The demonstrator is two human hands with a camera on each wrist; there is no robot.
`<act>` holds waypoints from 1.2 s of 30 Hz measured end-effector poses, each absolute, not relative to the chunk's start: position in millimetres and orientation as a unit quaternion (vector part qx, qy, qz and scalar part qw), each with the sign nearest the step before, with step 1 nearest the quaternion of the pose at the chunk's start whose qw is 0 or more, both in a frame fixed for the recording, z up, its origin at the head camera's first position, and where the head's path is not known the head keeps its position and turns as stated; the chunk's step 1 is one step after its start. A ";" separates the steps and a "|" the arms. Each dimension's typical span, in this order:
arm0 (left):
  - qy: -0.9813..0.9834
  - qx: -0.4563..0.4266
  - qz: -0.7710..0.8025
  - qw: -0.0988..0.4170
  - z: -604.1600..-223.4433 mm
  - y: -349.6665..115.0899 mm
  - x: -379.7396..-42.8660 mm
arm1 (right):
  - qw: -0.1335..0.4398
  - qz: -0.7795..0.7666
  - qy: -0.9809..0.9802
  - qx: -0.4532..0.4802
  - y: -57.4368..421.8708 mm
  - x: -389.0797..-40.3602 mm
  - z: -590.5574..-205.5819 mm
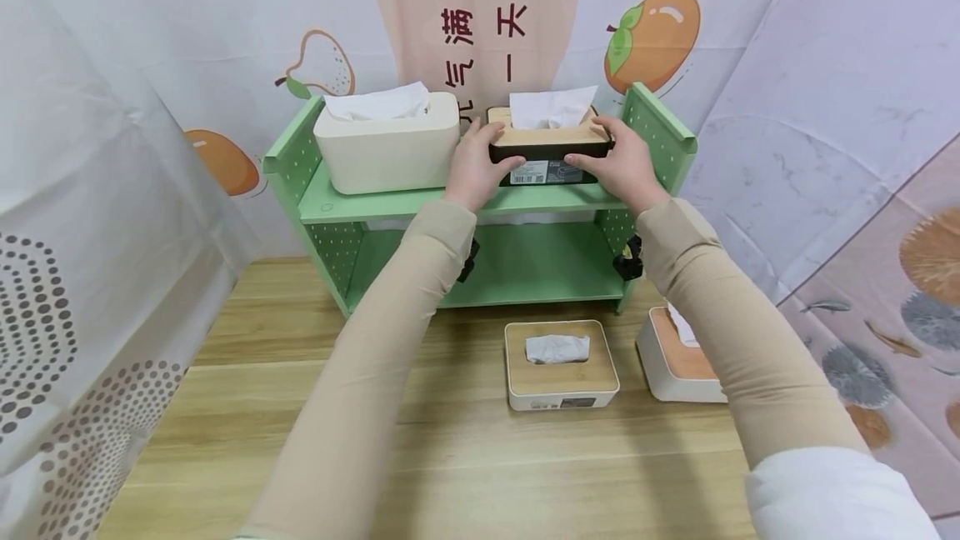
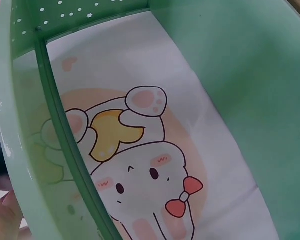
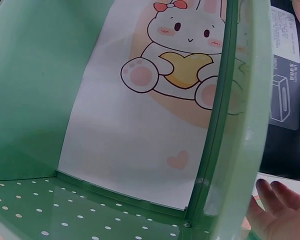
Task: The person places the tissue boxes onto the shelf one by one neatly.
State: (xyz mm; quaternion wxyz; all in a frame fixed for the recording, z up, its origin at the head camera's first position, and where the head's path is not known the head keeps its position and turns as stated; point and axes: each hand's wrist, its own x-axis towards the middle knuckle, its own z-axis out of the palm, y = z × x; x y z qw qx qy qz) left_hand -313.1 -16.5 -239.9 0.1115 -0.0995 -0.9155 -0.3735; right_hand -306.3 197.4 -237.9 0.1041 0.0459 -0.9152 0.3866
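Hands: left hand [image 1: 477, 163] and right hand [image 1: 621, 163] grip opposite ends, equally near.
Black box [image 1: 551, 152]: between them, on upper shelf [image 1: 375, 205]; white box [image 1: 390, 150] at its 9 o'clock.
Long axis: 9-to-3 o'clock.

Ends of your black tissue box [image 1: 551, 152] partly hidden, label [image 1: 545, 172] too small to read in head view.
Your left hand [image 1: 477, 165] and right hand [image 1: 628, 165] cover bits of it; your right sleeve [image 1: 750, 340] hides part of the orange-lidded box [image 1: 681, 357], your left sleeve [image 1: 367, 373] some of the green shelf [image 1: 540, 265]. Side edges crop your fingers [image 3: 287, 197] and the black tissue box in both wrist views.
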 end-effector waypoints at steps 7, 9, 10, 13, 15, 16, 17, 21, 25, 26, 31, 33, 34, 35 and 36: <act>-0.923 -0.125 -0.352 0.091 -247.0 -20.5 -304.3 | 0.133 0.372 -0.917 0.057 198.3 -296.1 -239.7; -0.922 -0.131 -0.354 0.089 -251.3 -21.6 -300.4 | 0.150 0.371 -0.913 0.071 199.2 -293.4 -244.6; -0.921 -0.134 -0.354 0.090 -253.4 -22.4 -298.3 | 0.157 0.370 -0.912 0.079 199.7 -292.3 -247.7; -0.916 -0.148 -0.358 0.102 -258.4 -24.3 -291.7 | 0.168 0.374 -0.907 0.098 199.8 -288.3 -256.2; -0.911 -0.157 -0.365 0.109 -260.4 -25.2 -287.0 | 0.171 0.379 -0.903 0.105 200.0 -285.7 -260.6; -0.908 -0.162 -0.368 0.114 -261.3 -25.5 -284.7 | 0.173 0.383 -0.901 0.109 200.4 -284.2 -262.4; -0.905 -0.165 -0.374 0.117 -262.2 -25.8 -282.3 | 0.176 0.389 -0.897 0.112 200.7 -282.6 -263.8; -0.894 -0.170 -0.395 0.125 -266.6 -26.2 -272.0 | 0.188 0.407 -0.885 0.126 203.2 -275.0 -270.5; -0.885 -0.187 -0.404 0.138 -275.6 -26.8 -260.4 | 0.210 0.407 -0.876 0.154 204.4 -265.5 -280.2; -0.882 -0.194 -0.404 0.143 -278.6 -27.1 -257.5 | 0.219 0.404 -0.873 0.164 204.4 -262.4 -283.0; -0.867 -0.234 -0.409 0.164 -295.4 -29.6 -241.4 | 0.268 0.397 -0.854 0.205 204.3 -244.2 -298.6; -0.861 -0.244 -0.415 0.167 -301.9 -30.2 -234.5 | 0.269 0.403 -0.849 0.211 204.9 -236.8 -306.4; -0.857 -0.247 -0.421 0.167 -305.0 -30.5 -231.0 | 0.266 0.408 -0.848 0.211 205.5 -233.3 -310.5; -0.854 -0.248 -0.427 0.165 -308.4 -30.6 -227.7 | 0.262 0.411 -0.848 0.211 206.5 -230.1 -315.0; -0.851 -0.250 -0.431 0.164 -312.0 -30.6 -224.8 | 0.257 0.412 -0.849 0.209 207.6 -227.0 -319.7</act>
